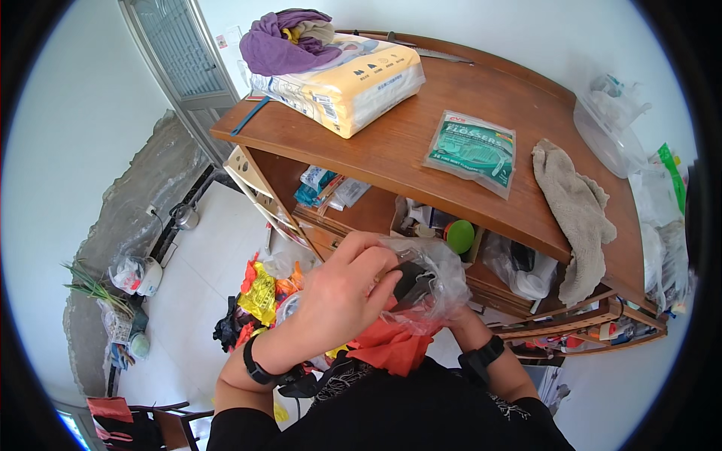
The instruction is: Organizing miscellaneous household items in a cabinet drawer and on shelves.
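Close in front of my chest, my left hand [352,279] is at the mouth of a clear plastic bag [445,265], its fingers bent over a dark thing [409,282] inside. What exactly those fingers pinch is hidden. My right hand [459,317] holds the clear bag from below and the right, mostly hidden behind it. A crumpled red plastic bag [395,341] hangs under the clear one. Beyond them stands a wooden cabinet [361,152], with a bag of dental flossers [472,149] and a beige cloth [575,208] on top.
A wrapped pack [361,84] with a purple cloth [276,42] on it sits on the cabinet's far left. Open shelves hold a box with a green lid [460,237]. Colored plastic bags [259,293] lie at left, a chair [169,425] lower left, a metal kettle [185,216] by the wall.
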Tool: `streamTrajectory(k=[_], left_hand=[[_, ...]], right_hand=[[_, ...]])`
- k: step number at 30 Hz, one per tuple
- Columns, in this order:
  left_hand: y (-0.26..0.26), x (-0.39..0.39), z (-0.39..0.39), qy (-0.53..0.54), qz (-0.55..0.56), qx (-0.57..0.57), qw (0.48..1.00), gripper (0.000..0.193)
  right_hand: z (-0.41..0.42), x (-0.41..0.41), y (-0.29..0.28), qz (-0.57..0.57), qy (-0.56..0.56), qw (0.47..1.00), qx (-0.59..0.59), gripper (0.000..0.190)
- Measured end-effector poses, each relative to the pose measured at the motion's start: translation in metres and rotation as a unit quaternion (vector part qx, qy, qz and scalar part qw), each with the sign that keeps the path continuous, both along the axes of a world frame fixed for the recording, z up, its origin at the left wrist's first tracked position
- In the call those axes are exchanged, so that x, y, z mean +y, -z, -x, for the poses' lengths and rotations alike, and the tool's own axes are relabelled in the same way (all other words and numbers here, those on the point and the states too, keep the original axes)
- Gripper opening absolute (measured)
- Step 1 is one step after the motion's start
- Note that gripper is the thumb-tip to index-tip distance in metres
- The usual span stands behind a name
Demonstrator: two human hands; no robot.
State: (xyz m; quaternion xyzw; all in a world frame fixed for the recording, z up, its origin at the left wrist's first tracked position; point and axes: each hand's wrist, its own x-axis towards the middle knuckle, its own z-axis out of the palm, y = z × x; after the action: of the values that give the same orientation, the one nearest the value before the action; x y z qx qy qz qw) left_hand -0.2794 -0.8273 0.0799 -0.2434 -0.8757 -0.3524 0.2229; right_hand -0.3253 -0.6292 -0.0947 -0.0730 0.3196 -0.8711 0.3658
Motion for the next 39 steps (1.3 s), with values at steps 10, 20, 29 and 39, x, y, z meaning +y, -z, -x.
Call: streamTrajectory(k=[10,20,29,39], left_hand=[[-0.018,0.004,-0.002,-0.019,-0.217,-0.079,0.973,0.011],[-0.023,-0.034,0.006,0.228,-0.477,-0.155,0.834,0.009],[0.007,-0.031,-0.003,0.08,-0.041,-0.272,0.958,0.046],[0.062,-0.007,0.013,0.062,-0.034,-0.162,0.984,0.036]], right_hand=[[0.003,0.002,0.031,-0.007,-0.005,1.0,-0.018,0.044],[0.003,0.004,0.021,0.034,0.007,0.998,-0.061,0.048],[0.0,0.014,0.04,0.064,0.003,0.995,-0.078,0.042],[-0.007,0.011,0.045,-0.018,0.056,0.997,-0.04,0.039]])
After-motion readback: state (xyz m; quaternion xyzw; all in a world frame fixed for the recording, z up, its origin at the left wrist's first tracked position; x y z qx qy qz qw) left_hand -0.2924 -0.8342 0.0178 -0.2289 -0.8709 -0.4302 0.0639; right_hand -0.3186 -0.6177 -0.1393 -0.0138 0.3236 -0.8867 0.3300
